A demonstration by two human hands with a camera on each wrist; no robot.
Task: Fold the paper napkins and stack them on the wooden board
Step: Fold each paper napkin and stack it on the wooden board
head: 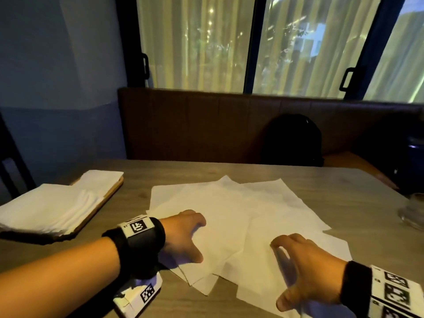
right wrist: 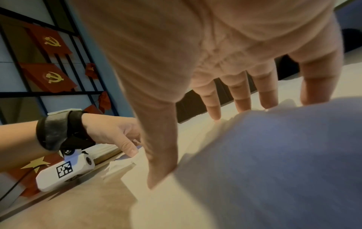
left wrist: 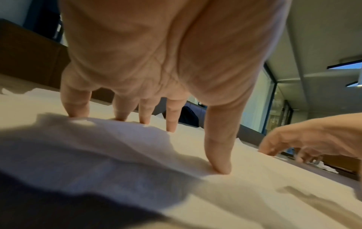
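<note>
Several unfolded white paper napkins (head: 231,212) lie overlapping in the middle of the table. My left hand (head: 185,235) arches over their left side, and its straight fingers and thumb touch the napkins (left wrist: 254,193) with the tips. My right hand (head: 305,267) does the same on the near right sheet, fingertips (right wrist: 215,114) down on the napkin (right wrist: 195,201), which bulges slightly under the palm. Neither hand holds anything. At the left, the wooden board (head: 107,193) carries a stack of folded napkins (head: 52,207), with more folded ones behind it.
A clear glass (head: 413,212) stands at the table's right edge. Behind the table, a black backpack (head: 293,138) sits on the brown bench under the windows. A dark chair (head: 11,161) stands at the far left. Bare tabletop (head: 355,191) shows beyond the napkins.
</note>
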